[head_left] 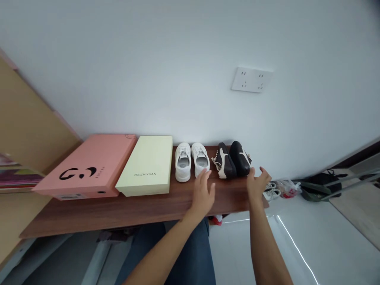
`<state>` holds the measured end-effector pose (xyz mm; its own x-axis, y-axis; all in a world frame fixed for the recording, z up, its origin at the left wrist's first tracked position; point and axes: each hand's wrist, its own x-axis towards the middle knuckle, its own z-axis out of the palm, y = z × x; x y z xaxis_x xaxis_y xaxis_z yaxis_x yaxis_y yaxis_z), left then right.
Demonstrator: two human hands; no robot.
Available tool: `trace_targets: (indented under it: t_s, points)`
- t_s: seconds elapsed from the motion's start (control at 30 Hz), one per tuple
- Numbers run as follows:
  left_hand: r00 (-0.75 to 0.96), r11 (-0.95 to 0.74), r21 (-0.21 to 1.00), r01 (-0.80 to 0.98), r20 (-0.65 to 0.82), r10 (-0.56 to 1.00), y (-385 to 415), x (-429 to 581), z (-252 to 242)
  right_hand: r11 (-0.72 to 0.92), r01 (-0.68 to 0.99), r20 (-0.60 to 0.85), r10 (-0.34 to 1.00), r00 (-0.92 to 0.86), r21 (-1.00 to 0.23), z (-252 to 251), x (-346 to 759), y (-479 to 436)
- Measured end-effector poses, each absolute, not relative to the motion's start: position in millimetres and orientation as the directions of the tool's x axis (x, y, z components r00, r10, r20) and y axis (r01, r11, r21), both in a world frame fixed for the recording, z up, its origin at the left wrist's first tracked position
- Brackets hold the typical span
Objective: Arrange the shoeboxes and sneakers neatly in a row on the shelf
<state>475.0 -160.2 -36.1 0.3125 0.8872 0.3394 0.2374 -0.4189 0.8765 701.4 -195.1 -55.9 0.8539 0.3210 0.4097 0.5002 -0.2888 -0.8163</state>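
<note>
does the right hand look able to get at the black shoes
Probably yes: the right hand is open, looks empty and is close beside the black shoes, with nothing visible in the way.

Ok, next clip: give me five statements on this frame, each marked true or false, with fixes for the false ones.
1. The pink box lies left of the pale yellow box. True.
2. The left hand is clenched in a fist. False: it is open.
3. The dark shoes are right of the white shoes. True.
4. The wall socket is above the pink box. False: it is above the dark shoes.
5. The right hand is nearer the dark shoes than the white ones. True.
</note>
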Motion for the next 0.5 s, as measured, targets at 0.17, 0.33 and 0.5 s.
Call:
trace_targets:
  t_s: [0.17,0.33,0.5]
  points:
    - [0.102,-0.294,0.603,0.741,0.333,0.938,-110,436,-20,0.041,0.800,0.508,0.791,0.340,-0.599,-41,585,-157]
    - [0.068,-0.246,0.768,0.592,0.257,0.964,-85,430,-22,-0.088,0.550,0.284,0.782,0.554,-0.831,-38,552,-129]
    - [-0.001,0.088,0.995,-0.043,-0.088,0.996,-96,419,-45,0.078,-0.216,-0.097,0.714,0.693,-0.973,-66,562,-164]
